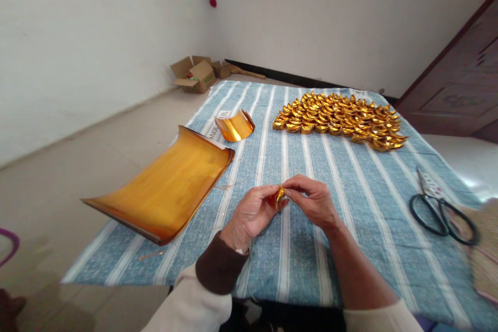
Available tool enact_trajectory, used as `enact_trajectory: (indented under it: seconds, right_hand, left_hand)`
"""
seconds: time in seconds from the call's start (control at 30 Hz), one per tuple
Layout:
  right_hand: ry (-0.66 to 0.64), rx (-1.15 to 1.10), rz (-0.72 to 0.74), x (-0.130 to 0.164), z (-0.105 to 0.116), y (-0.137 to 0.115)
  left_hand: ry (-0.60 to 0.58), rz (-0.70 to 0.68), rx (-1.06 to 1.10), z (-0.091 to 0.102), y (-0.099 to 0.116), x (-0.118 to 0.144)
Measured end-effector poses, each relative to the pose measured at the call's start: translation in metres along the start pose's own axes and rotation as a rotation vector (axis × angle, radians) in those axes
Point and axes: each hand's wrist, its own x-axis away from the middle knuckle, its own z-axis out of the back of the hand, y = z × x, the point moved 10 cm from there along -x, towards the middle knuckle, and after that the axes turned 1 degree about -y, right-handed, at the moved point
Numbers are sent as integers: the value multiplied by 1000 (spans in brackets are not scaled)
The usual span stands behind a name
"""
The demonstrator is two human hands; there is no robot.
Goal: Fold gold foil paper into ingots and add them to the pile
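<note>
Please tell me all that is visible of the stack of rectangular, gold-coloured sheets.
The gold sheet stack looks like metallic paper, amber on top, with darker, layered edges. It lies bowed, ends curling upward, on blue-and-white striped cloth, left of the left hand, untouched. Its left part reaches past the cloth's edge.

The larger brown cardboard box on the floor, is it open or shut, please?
The larger brown cardboard box is open: its flaps splay outward, with contents visible.

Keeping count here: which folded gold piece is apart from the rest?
The small gold piece held by the left hand and right hand; the other folded pieces sit massed together on the striped cloth, farther away to the right.
</note>
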Motion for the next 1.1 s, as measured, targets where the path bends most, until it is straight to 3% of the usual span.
enact_trajectory:
  seconds: [0.57,1.1]
  right_hand:
    - [-17,-107,-104,1,-5,11]
    - [13,-81,-96,1,-3,11]
  left_hand:
    - [-75,-52,-37,-3,4,-2]
    - [-37,-77,-71,0,7,-2]
